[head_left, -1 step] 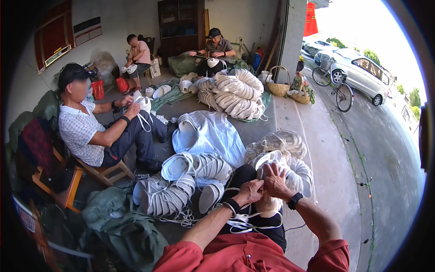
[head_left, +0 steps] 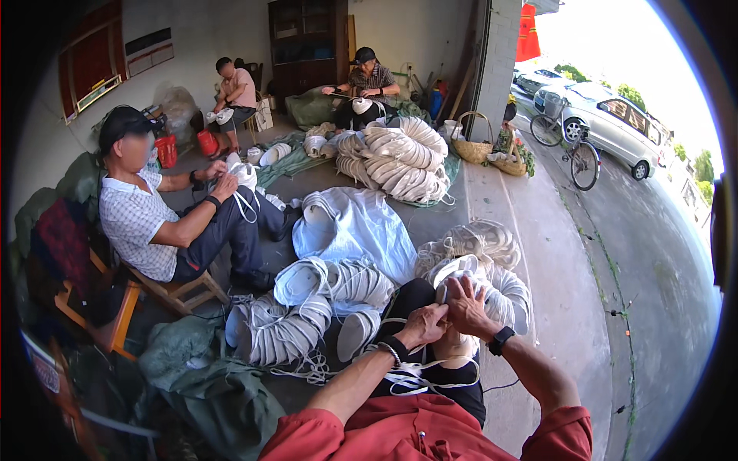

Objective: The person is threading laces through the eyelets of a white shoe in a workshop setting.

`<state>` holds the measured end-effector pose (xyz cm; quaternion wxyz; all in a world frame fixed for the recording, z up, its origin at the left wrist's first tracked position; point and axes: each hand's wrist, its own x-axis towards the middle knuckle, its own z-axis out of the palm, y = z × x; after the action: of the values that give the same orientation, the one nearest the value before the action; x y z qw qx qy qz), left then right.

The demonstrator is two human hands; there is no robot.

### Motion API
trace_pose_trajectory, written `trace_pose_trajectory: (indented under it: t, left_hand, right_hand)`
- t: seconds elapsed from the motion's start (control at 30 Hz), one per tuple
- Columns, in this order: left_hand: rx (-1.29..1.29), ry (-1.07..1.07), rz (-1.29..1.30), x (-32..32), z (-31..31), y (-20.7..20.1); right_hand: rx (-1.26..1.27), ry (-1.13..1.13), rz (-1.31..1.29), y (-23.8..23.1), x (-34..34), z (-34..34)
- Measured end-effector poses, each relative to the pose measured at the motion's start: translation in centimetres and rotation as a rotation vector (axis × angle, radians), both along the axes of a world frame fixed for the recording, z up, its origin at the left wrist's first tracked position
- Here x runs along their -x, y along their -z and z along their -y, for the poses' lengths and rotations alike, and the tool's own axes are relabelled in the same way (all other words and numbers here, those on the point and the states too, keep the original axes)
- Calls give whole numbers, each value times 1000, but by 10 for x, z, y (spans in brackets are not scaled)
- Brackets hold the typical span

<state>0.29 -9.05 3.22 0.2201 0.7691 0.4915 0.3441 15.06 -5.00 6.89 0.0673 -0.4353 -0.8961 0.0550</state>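
At lower centre, our left hand (head_left: 424,324) is curled closed, its pinch hidden; our right hand (head_left: 471,311), fingers partly spread, touches it above the pale shoe (head_left: 455,347) on our lap. Beyond, mid-frame, lie stacked shoes (head_left: 361,286).

Gray floor (head_left: 419,223) is running back to a pale rear wall (head_left: 423,34). Dark wooden cabinet (head_left: 304,75) is standing against it at the floor's far edge. Left wall (head_left: 54,142) is carrying a red-brown framed panel (head_left: 91,58); can't tell if it's a window. Wooden seat (head_left: 192,296) is sitting near the floor's left edge. Pale pillar (head_left: 501,69) is marking the far right corner. Right edge is opening onto a paved road (head_left: 630,253), daylight flooding that side.
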Motion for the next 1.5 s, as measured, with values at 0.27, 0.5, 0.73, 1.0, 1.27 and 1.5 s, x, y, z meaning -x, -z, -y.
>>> trace_pose_trajectory:
  t: [0.27,0.5,0.73,1.0,1.27,1.5]
  left_hand:
    - [17,-25,-14,0,0,3]
    - [-76,-65,8,-3,1,7]
    - [-80,-44,31,0,2,9]
    - [-33,-22,29,1,2,7]
    - [-3,-14,25,2,3,4]
    - [-21,-31,13,1,-1,10]
  right_hand:
    - [169,-43,38,-3,-13,-11]
    - [154,-55,81,-5,-9,-12]
    - [112,-45,21,-4,-5,-5]
    - [95,-34,-16,-3,-5,0]
    - [37,-16,-43,3,-1,2]
    - [22,-12,-18,0,-1,4]
